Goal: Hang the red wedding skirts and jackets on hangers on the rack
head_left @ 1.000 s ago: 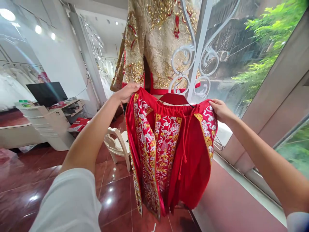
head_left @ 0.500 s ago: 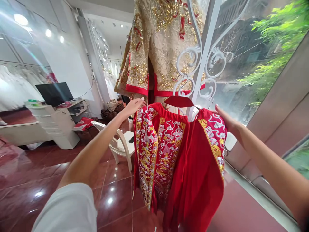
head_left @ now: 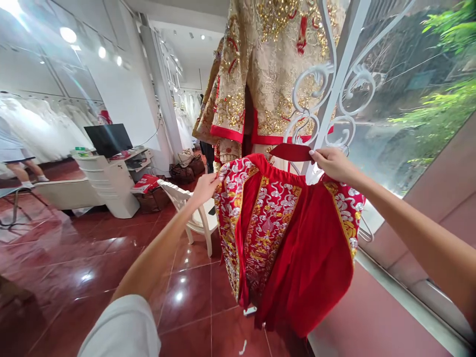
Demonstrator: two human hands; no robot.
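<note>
A red embroidered skirt (head_left: 273,223) with silver and gold patterns hangs from a dark red hanger (head_left: 292,151), whose hook is on a white scrolled metal stand. At its left edge, just under the waistband, my left hand (head_left: 206,189) is closed on the cloth. My right hand (head_left: 333,163) pinches the right end of the hanger, above the skirt's waistband. Some of its fingertips are hidden behind the hanger. A plain red panel fills the right part of the skirt between the embroidered strips.
Behind the skirt hangs a gold sequined jacket (head_left: 275,89) with red trim. The white scrolled metal stand (head_left: 336,74) rises before the window. A white chair (head_left: 201,225) stands left of the skirt. Farther back are a monitor (head_left: 107,140), white dresses (head_left: 44,121) and a person's legs (head_left: 26,171).
My right hand has moved left from the skirt's right side to the hanger's end. My left hand has shifted lower along the skirt's left edge. The view has swung left.
</note>
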